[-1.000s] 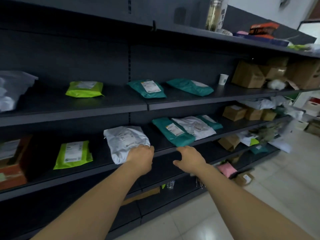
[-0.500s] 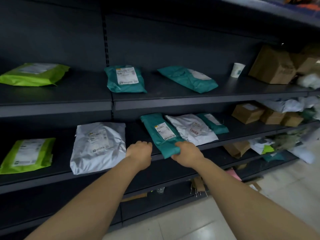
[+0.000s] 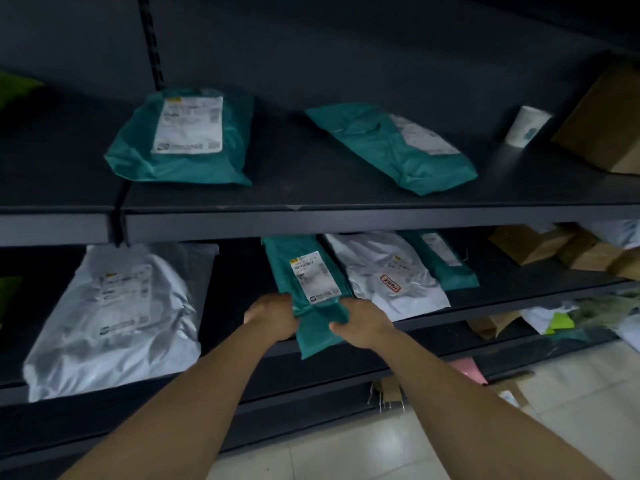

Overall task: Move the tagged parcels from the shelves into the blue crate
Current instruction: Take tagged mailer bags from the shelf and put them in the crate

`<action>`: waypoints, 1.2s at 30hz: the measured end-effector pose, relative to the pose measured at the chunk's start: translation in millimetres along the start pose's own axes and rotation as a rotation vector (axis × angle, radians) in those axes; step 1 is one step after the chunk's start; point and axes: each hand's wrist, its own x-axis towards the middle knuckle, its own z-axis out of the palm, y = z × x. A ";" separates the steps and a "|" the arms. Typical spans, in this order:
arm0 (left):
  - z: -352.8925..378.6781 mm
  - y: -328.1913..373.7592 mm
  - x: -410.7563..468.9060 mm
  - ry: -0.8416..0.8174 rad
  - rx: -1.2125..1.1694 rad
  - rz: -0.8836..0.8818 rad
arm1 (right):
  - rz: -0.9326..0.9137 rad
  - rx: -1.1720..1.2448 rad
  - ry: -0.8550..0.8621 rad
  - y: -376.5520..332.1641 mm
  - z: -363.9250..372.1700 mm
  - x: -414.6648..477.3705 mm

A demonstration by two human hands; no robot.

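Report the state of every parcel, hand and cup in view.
Held teal parcel: gripped by both hands, near end overhanging the shelf edge.
Left hand: grips its left edge.
Right hand: grips its right edge.
Large white parcel: lying flat, label up.
Paper cup: upright.

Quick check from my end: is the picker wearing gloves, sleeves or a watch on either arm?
No. Both forearms are bare down to the bottom edge of the picture, and no sleeve or cuff shows. The left hand and right hand have no gloves. No watch, band or ring shows on the sides facing the camera.
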 end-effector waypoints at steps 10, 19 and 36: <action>25.8 -9.7 53.8 -0.018 -0.694 -0.274 | 0.321 0.750 -0.156 3.1 19.9 77.0; 28.4 -10.9 55.5 0.159 -0.821 -0.344 | 0.189 0.708 -0.113 2.7 33.5 96.1; 55.4 148.7 80.9 0.344 -0.241 -0.228 | 0.030 0.066 0.239 151.9 -41.4 112.6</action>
